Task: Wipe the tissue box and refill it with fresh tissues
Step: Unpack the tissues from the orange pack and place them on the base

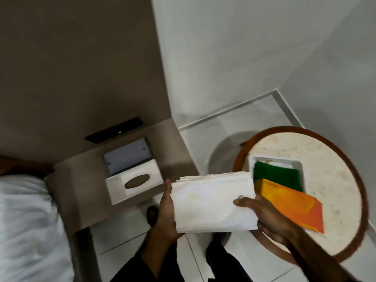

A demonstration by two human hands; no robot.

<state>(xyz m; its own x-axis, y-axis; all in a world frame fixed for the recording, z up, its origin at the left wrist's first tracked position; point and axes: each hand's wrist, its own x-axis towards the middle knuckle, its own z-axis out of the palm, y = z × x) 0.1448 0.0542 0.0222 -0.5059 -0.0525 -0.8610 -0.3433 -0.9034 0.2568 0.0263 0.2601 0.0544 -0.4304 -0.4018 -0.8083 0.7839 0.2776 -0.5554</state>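
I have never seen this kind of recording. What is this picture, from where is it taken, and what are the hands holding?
There is no machine here. A person wears a camera on the head, so this single picture looks forward and down at that person's own two hands.

The left hand and the right hand together hold a stack of white tissues, one hand at each end.

To the left, on a brown bedside surface, stands the white tissue box with an oval opening. Part of its top looks open, but the picture is too blurred to be sure.

To the right is a round table. On it lie an orange packet and a white tray with a green cloth in it.

At the far left is white bedding.
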